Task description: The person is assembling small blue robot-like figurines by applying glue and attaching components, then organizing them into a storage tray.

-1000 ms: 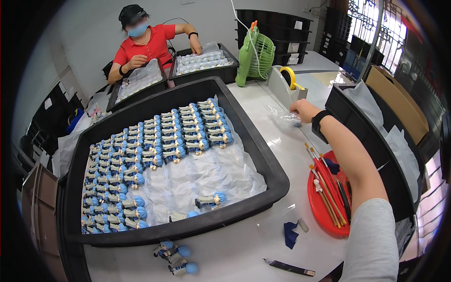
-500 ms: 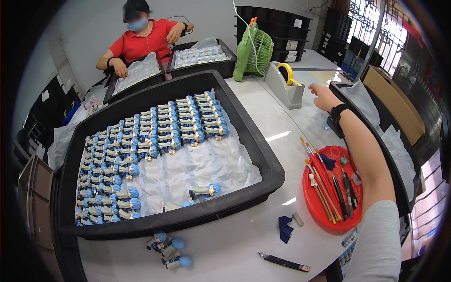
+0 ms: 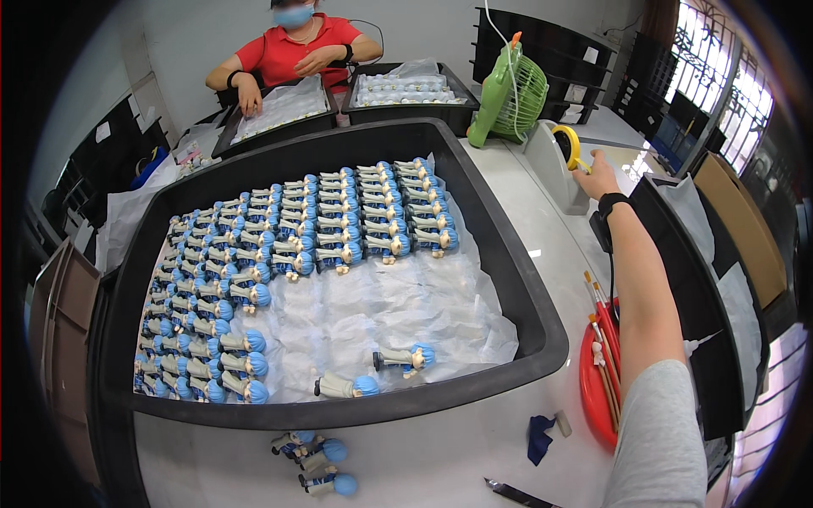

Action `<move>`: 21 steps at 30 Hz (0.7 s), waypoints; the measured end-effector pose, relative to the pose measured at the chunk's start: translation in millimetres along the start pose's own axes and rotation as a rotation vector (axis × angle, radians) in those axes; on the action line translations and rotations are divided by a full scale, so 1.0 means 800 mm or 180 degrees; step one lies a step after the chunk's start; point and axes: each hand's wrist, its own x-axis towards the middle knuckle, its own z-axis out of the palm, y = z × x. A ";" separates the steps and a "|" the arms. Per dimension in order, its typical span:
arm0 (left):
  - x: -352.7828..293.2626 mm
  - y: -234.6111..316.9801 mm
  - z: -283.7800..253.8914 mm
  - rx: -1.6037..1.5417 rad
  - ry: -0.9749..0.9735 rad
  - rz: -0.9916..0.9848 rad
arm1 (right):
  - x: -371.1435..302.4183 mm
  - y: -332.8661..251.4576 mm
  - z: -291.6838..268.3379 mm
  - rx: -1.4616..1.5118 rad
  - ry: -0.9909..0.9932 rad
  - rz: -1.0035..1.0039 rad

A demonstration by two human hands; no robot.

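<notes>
My right hand (image 3: pixel 600 177), with a black band on the wrist, reaches to the far right. Its fingers are a little apart at the free end of the yellow tape (image 3: pixel 575 151), which sits on a grey tape dispenser (image 3: pixel 559 176). Whether they touch the tape is hard to make out. Nowhere in view is my left hand. A large black tray (image 3: pixel 542 313) lined with white paper holds rows of small blue-haired figurines (image 3: pixel 339 229). Two more figurines (image 3: pixel 347 386) lie apart near its front edge, and several loose figurines (image 3: pixel 326 457) lie on the table before it.
A red dish (image 3: pixel 597 398) of brushes is partly behind my forearm. Nearby lie a dark blue cloth (image 3: pixel 539 438) and a craft knife (image 3: pixel 517 493). A green fan (image 3: pixel 512 93) stands beyond. Across the table, a co-worker in red (image 3: pixel 292 55) handles smaller trays.
My right hand has come to the tape's end from beside the dispenser. The view has shifted, so the tray and dish sit further right. The co-worker's hands have moved slightly.
</notes>
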 end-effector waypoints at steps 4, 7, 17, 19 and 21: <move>-0.002 -0.005 0.000 -0.0109 0.0042 0.0082 | -0.015 -0.015 -0.013 -0.0051 -0.0098 -0.0089; 0.004 -0.002 0.000 -0.0148 0.0066 0.0200 | -0.036 -0.017 -0.013 0.0066 0.0032 -0.0124; 0.003 -0.002 -0.004 -0.0268 -0.0005 0.0440 | -0.102 -0.053 -0.032 0.0229 -0.0024 -0.0223; 0.002 -0.001 -0.003 -0.0320 -0.0023 0.0390 | -0.103 -0.050 -0.030 0.0222 -0.0011 -0.0228; 0.003 0.000 -0.005 -0.0334 0.0006 0.0404 | -0.106 -0.051 -0.031 0.0216 -0.0003 -0.0240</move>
